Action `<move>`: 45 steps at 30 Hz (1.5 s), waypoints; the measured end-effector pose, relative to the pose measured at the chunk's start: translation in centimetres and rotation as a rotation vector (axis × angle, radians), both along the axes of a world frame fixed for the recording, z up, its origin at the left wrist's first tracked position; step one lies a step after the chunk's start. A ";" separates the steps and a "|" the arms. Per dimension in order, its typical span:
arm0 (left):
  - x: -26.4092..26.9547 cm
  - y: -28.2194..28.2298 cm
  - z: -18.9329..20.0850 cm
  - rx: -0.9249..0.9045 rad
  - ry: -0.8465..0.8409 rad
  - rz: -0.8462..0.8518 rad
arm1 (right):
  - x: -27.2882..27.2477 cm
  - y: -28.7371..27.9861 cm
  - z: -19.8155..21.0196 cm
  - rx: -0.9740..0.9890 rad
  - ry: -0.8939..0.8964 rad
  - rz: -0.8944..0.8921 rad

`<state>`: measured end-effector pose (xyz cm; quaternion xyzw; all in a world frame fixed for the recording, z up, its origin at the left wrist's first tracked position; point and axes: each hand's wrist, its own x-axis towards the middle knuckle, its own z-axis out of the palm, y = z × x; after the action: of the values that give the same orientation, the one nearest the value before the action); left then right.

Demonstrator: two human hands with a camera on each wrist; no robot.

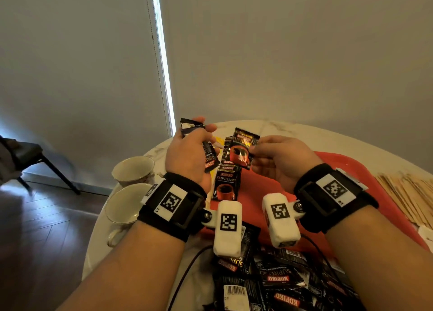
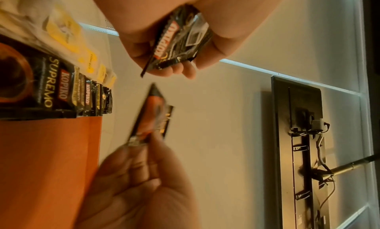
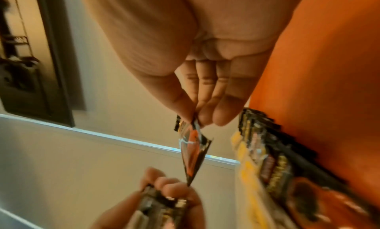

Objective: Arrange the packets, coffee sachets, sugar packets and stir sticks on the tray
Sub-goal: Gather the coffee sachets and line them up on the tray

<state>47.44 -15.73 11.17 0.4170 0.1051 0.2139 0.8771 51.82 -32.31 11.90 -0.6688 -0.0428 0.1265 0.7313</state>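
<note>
My left hand is raised over the table's far left and grips a small stack of black Kopiko coffee sachets. Beside it, my right hand pinches a single black-and-red coffee sachet by its edge between thumb and fingers, above the red tray. That sachet hangs edge-on, close to the left hand's stack. A row of overlapping sachets lies along the tray's left side. Yellow packets lie just beyond that row on the table.
A loose pile of black sachets covers the table's near edge. Wooden stir sticks lie to the right of the tray. Two cream cups stand at the table's left edge. A dark chair stands on the floor to the left.
</note>
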 end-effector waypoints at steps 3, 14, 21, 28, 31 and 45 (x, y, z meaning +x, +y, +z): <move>0.0 0.2 0.0 -0.082 -0.015 -0.028 | 0.0 -0.1 -1.8 -0.187 0.077 0.028; 0.1 0.1 -0.3 -0.072 -0.019 -0.057 | -0.2 0.5 -3.0 -0.462 0.185 0.191; 0.3 0.0 -0.5 -0.045 0.008 -0.032 | 0.0 0.9 -3.0 -0.484 0.179 0.229; 0.4 -0.1 -0.6 -0.021 0.032 -0.020 | 0.1 1.2 -3.3 -0.429 0.176 0.231; 0.2 -0.4 -0.5 -0.034 0.043 -0.034 | 0.2 1.1 -3.4 -0.409 0.178 0.231; 0.5 -0.7 -0.7 -0.060 0.126 -0.104 | 0.5 -0.7 -0.8 -0.216 -0.473 0.357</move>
<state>47.90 -16.47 10.46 0.4080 0.1448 0.1380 0.8908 52.29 -32.97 11.09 -0.7355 -0.3146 0.0975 0.5921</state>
